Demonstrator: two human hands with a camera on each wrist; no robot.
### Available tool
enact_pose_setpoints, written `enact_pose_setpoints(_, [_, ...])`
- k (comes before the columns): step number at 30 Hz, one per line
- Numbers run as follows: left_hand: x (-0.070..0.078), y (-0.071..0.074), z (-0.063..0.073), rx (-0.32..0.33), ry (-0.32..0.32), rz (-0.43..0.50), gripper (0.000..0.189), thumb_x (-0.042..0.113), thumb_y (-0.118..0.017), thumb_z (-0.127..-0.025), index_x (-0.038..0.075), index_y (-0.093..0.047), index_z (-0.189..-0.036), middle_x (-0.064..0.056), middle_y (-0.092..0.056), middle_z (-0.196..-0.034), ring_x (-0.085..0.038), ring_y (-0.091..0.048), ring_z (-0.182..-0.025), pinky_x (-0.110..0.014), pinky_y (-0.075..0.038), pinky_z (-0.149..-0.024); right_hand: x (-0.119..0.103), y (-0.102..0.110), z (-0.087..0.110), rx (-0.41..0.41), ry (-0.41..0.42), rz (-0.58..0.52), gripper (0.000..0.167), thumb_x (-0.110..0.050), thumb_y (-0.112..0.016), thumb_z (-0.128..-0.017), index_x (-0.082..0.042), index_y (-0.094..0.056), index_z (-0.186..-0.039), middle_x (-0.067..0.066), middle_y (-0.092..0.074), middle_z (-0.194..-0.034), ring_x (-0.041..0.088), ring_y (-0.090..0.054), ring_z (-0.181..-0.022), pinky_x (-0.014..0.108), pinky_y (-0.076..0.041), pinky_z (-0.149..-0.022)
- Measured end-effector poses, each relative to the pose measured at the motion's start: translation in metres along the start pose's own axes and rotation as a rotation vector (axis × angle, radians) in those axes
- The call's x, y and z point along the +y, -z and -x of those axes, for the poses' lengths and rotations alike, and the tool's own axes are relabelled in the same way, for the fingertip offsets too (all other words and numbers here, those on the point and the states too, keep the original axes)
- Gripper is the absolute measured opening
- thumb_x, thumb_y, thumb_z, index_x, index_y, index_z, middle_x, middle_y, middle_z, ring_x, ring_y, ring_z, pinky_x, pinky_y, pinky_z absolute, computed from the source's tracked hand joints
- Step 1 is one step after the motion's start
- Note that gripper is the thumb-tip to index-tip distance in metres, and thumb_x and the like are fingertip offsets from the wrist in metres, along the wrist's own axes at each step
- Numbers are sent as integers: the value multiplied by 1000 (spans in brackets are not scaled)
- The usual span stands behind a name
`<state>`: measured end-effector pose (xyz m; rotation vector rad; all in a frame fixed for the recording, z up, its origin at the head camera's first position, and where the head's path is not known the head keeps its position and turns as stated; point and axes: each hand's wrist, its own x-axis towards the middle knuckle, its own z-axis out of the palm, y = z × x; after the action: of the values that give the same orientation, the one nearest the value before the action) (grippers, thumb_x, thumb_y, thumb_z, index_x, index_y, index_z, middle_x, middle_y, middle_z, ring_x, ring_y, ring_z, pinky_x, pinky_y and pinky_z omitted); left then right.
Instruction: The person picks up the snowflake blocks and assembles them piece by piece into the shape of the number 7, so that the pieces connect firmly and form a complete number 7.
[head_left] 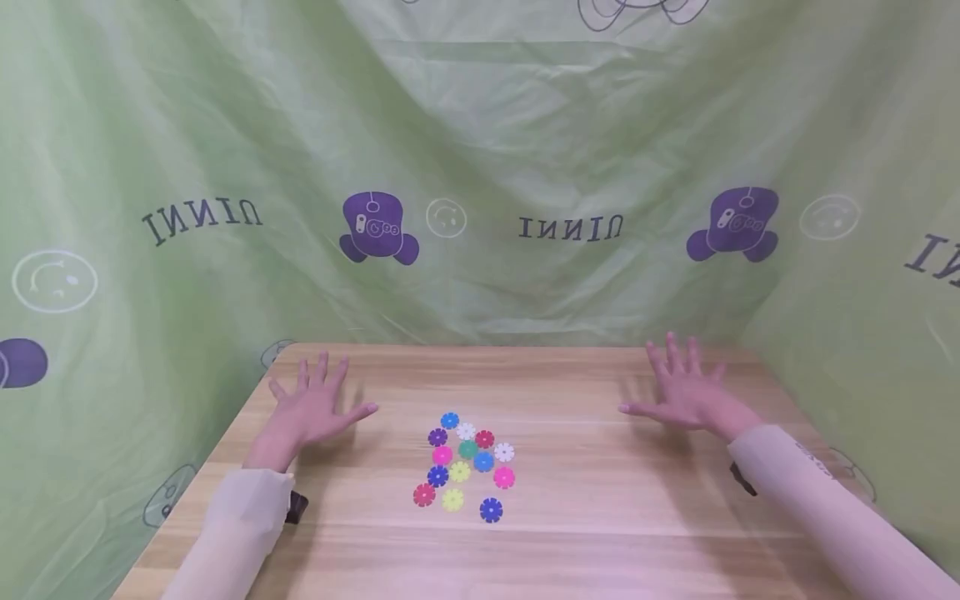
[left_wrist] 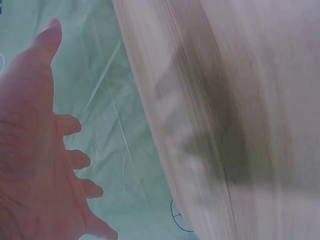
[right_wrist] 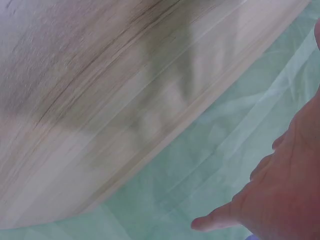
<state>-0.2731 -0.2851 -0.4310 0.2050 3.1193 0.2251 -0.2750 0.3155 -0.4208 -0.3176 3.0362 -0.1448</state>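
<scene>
Plainly, both hands are released, fingers splayed wide above the table point(head_left: 570, 500). From where I stand, the left hand point(head_left: 306, 414) hangs to one side of a loose cluster of small notched discs point(head_left: 468, 449), the right hand point(head_left: 690, 400) to the other, with thumbs pointing inward. The discs lie between the two hands, nearer the left one, in blue, purple, white, red, green, pink and yellow. One dark blue disc point(head_left: 491, 510) sits on the near side. Beyond both hands hangs a green cloth point(head_left: 480, 142) printed with purple figures point(head_left: 372, 225).
</scene>
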Motion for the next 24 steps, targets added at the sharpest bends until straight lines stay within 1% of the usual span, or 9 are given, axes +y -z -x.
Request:
enact_pose_setpoints(4, [4, 0, 1, 13, -12, 20, 112, 85, -45, -93, 12, -9, -170, -30, 0, -174, -67, 0, -154, -95, 6, -107, -4, 1, 2, 12, 11, -29, 126, -86, -50, -90, -4, 7, -167, 33, 22, -168, 70, 18, -149, 92, 8, -102])
enact_pose_setpoints(6, [7, 0, 1, 21, -17, 33, 111, 84, -46, -93, 12, -10, -169, -30, -3, -174, -67, -4, -154, -94, 3, -109, -8, 3, 3, 14, 17, -48, 126, -86, -51, -89, -6, 7, -168, 32, 22, -169, 70, 18, -149, 91, 6, -105])
enact_pose_setpoints(9, [10, 0, 3, 32, -25, 45, 113, 85, -45, -93, 8, -12, -169, -33, -14, -172, -67, -14, -153, -91, -8, -113, -17, 5, 6, 24, 37, -58, 127, -87, -51, -88, -6, 4, -168, 32, 18, -170, 70, 10, -151, 89, -2, -112])
enact_pose_setpoints(12, [13, -1, 6, 46, -45, 54, 114, 85, -44, -93, 5, -13, -168, -36, -25, -167, -67, -24, -150, -86, -27, -113, -28, 5, 8, 34, 62, -49, 127, -89, -50, -87, -5, -1, -168, 34, 11, -171, 70, 0, -152, 86, -13, -116])
enact_pose_setpoints(13, [15, -1, 7, 49, -56, 67, 113, 84, -45, -94, 4, -13, -168, -37, -27, -166, -67, -25, -149, -84, -31, -112, -32, 5, 9, 42, 72, -46, 127, -89, -50, -87, -4, -3, -168, 34, 8, -172, 69, -2, -152, 85, -15, -117])
enact_pose_setpoints(15, [19, -2, 8, 51, -77, 106, 112, 82, -46, -95, 2, -13, -167, -39, -30, -164, -67, -28, -148, -81, -38, -110, -39, 4, 10, 57, 90, -49, 126, -88, -52, -87, -3, -6, -168, 35, 4, -172, 68, -6, -153, 84, -17, -118])
enact_pose_setpoints(18, [26, -3, 9, 30, -96, 189, 111, 79, -48, -96, 0, -14, -167, -41, -28, -163, -65, -30, -148, -79, -40, -110, -48, 4, 10, 69, 109, -67, 124, -87, -53, -88, -2, -9, -168, 35, -1, -172, 65, -7, -154, 82, -19, -119])
enact_pose_setpoints(21, [32, -3, 11, -2, -99, 262, 106, 77, -50, -97, -1, -22, -164, -42, -29, -162, -62, -33, -147, -78, -40, -111, -57, 5, 10, 64, 135, -118, 122, -84, -54, -90, -1, -9, -167, 34, -3, -173, 63, -6, -156, 80, -18, -122])
enact_pose_setpoints(24, [36, -3, 13, -11, -111, 318, 97, 71, -53, -99, -2, -35, -160, -37, -39, -159, -57, -43, -143, -73, -44, -112, -65, 7, 10, 71, 166, -178, 118, -79, -57, -92, -1, -11, -167, 33, -8, -173, 61, -9, -157, 77, -20, -123])
